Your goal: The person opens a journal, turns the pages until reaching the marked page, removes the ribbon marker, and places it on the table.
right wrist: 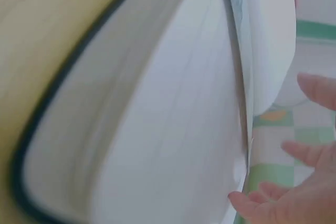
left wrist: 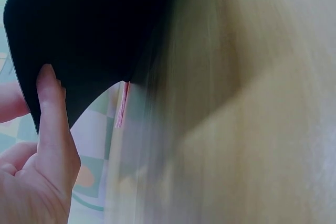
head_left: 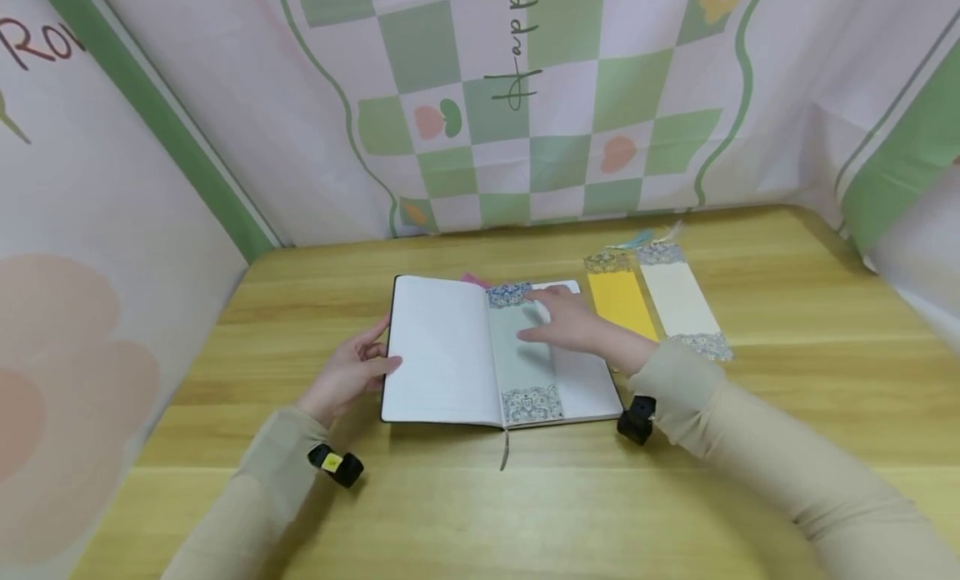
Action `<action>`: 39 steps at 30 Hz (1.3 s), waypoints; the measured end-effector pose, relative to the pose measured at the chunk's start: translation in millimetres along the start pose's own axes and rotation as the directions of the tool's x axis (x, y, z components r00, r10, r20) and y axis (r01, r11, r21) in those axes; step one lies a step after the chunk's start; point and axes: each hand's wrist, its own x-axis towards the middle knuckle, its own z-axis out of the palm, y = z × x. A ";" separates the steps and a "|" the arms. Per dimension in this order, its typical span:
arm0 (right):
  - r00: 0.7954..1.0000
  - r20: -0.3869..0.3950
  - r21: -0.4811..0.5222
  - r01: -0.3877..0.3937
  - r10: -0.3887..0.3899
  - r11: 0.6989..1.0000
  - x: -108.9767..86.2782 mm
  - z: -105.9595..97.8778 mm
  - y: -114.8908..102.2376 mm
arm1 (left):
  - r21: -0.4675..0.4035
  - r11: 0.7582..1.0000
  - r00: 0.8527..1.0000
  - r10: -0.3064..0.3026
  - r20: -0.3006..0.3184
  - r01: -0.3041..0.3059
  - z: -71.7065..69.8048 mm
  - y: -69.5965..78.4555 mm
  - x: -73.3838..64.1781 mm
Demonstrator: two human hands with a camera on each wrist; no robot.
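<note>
An open notebook (head_left: 442, 355) with blank white pages and a dark cover (left wrist: 89, 30) lies in the middle of the table. My left hand (head_left: 352, 367) pinches its left edge, thumb over the page and fingers behind the cover, which is lifted off the wood in the left wrist view. A pale green bookmark (head_left: 517, 347) with blue and grey lace-patterned ends lies along the fold on the right page. Over its upper part hovers my right hand (head_left: 573, 317), fingers spread; in the right wrist view the fingertips (right wrist: 239, 203) are near the page's far edge.
Right of the notebook lie a yellow bookmark (head_left: 618, 292) and a cream bookmark (head_left: 686, 301), both with lace-patterned ends. Their tassels (head_left: 637, 240) point to the back. A pink tassel (head_left: 474, 280) shows behind the notebook, and a grey ribbon (head_left: 505, 451) hangs from its front. A patterned curtain (head_left: 555, 163) stands behind the table.
</note>
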 end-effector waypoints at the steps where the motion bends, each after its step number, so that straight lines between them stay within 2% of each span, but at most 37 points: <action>1: 0.999 -0.005 0.027 -0.037 0.037 0.999 0.1 -1.8 3.7 | 0.000 1.000 1.000 0.001 0.000 -0.001 -0.1 -0.3 -0.3; 4: 0.991 0.007 0.149 -0.135 0.135 0.980 0.5 -6.6 11.0 | -0.003 1.000 1.000 0.005 0.001 -0.005 -0.4 -0.8 -0.7; 8: 0.972 0.064 0.311 -0.236 0.227 0.921 1.7 -11.7 14.0 | -0.008 1.000 1.000 0.016 0.007 -0.016 -0.2 0.6 -0.8; 13: 0.959 0.124 0.469 -0.281 0.253 0.837 5.0 -13.2 11.0 | -0.019 1.000 1.000 0.021 0.010 -0.021 -0.9 2.3 -0.8; 16: 0.958 0.140 0.511 -0.288 0.252 0.810 7.3 -10.5 9.0 | -0.025 1.000 1.000 0.018 0.009 -0.018 -1.8 1.8 -1.6; 19: 0.957 0.161 0.527 -0.291 0.242 0.799 9.2 -6.1 7.0 | -0.028 0.999 1.000 0.017 0.007 -0.017 -2.1 1.6 -2.8; 23: 0.956 0.186 0.504 -0.291 0.227 0.813 9.1 0.2 3.9 | -0.027 0.999 1.000 0.019 0.007 -0.019 -1.6 1.3 -3.6; 29: 0.944 0.199 0.477 -0.327 0.262 0.816 7.0 7.5 1.6 | -0.021 1.000 1.000 0.018 0.007 -0.018 -0.7 0.2 -3.7; 33: 0.947 0.204 0.496 -0.320 0.249 0.807 5.0 9.5 5.4 | -0.019 1.000 1.000 0.022 0.010 -0.022 -0.3 -0.2 -2.8; 39: 0.962 0.213 0.583 -0.267 0.173 0.767 -0.8 9.6 15.0 | -0.025 1.000 1.000 0.019 0.009 -0.019 0.7 0.2 -1.3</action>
